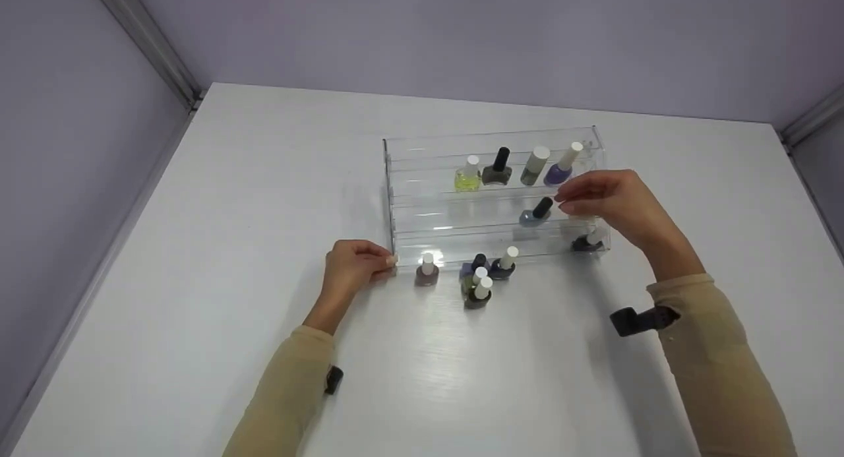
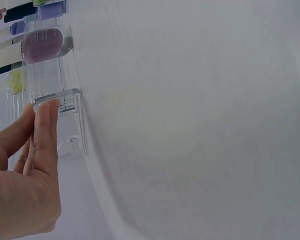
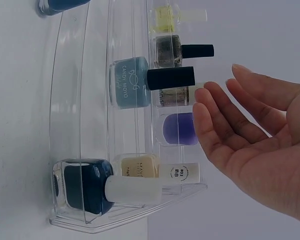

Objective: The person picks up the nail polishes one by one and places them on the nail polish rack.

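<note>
A clear tiered nail polish rack stands on the table. At its front left corner my left hand pinches the rack's side edge between thumb and fingers, also seen by the left hand in the left wrist view. My right hand hovers over the right side, fingers loosely bent and holding nothing. Just beside its fingertips is the black cap of a light blue nail polish bottle on a middle tier. A cream bottle and a dark blue bottle sit at the rack's right end.
On the top tier are a yellow bottle, a dark bottle, a white-capped bottle and a purple bottle. A mauve bottle and a cluster of several bottles stand on the table before the rack.
</note>
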`<state>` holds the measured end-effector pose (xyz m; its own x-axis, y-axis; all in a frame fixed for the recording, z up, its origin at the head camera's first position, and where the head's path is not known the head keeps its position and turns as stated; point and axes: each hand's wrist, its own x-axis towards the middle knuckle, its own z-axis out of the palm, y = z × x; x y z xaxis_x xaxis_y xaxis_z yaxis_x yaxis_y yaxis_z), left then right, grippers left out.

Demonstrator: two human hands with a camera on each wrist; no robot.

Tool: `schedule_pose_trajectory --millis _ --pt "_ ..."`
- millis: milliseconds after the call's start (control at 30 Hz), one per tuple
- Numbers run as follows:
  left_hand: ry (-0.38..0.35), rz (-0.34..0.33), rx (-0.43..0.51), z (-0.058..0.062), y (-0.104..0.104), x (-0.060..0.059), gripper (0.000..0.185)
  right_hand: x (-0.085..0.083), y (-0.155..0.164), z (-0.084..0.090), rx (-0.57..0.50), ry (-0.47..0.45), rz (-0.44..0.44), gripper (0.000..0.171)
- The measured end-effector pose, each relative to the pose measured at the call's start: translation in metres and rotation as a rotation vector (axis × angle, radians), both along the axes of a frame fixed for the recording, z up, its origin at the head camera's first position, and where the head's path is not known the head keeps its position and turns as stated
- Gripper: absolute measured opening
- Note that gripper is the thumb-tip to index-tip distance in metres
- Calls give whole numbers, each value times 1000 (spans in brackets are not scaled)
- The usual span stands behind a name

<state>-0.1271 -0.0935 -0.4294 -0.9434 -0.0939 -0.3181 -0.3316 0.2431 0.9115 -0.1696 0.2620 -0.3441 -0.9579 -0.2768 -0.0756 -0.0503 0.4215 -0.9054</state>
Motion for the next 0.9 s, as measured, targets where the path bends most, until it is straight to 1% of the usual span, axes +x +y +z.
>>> schedule_pose_trajectory --millis 100,300,533,733,900 --pt "-6 1 -9 0 0 0 10 2 -1 1 -10 5 27 30" --pt "-18 0 -32 1 0 -1 9 6 -6 3 29 13 46 28" --pt "-5 -6 -50 1 0 -2 10 8 -11 4 45 9 69 28" --pt "-12 -1 -17 2 0 -1 11 10 -13 2 76 6 91 27" --pt "-20 0 3 2 0 -2 8 12 -15 2 64 -15 104 28"
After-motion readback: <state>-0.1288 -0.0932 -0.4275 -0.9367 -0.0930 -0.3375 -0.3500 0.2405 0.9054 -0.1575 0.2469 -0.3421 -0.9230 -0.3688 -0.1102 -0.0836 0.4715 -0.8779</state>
